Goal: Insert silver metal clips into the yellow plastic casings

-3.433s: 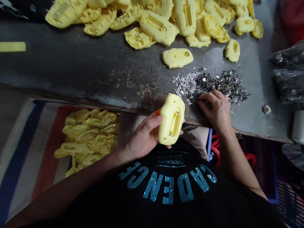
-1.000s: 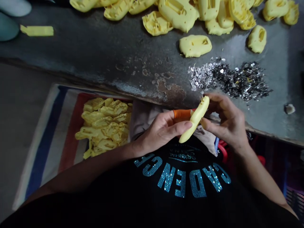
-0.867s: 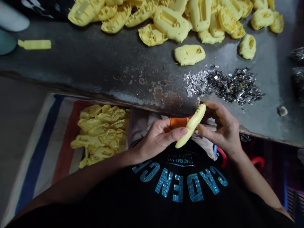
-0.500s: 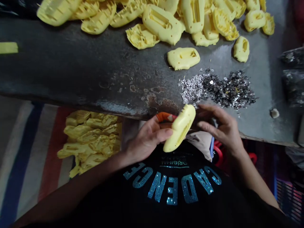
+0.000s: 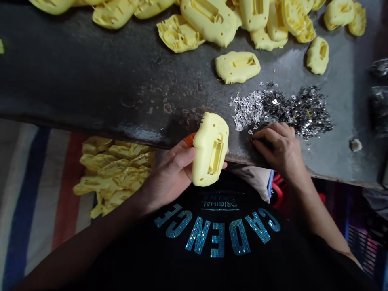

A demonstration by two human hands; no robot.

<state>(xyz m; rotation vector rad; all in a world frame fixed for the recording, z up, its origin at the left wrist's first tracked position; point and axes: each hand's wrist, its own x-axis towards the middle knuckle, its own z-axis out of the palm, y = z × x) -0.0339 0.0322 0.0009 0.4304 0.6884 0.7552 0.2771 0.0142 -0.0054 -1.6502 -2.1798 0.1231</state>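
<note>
My left hand (image 5: 171, 171) is closed round a yellow plastic shell (image 5: 203, 151), thumb on the near side and other fingers mostly hidden behind. The shell is tilted upright, its long battery compartment facing me, with small metal contacts visible at the slot's ends. Orange wrapping covers one finger of that hand. At the table's near edge, my right hand (image 5: 281, 147) rests with fingertips pressed together, beside a pile of small metal contact pieces (image 5: 313, 111). Whatever is in those fingertips is too small or hidden to make out.
A heap of yellow shells (image 5: 209, 20) lies along the far side of the dark metal table (image 5: 100, 81). Two single shells, one left (image 5: 238, 66) and one right (image 5: 317, 55), lie nearer. More yellow shells (image 5: 115, 173) are piled below the edge at left.
My left hand has turned the shell so its compartment faces me more, moving it slightly left. My right hand has gone from spread fingers to a pinch on the tabletop beside the metal pieces.
</note>
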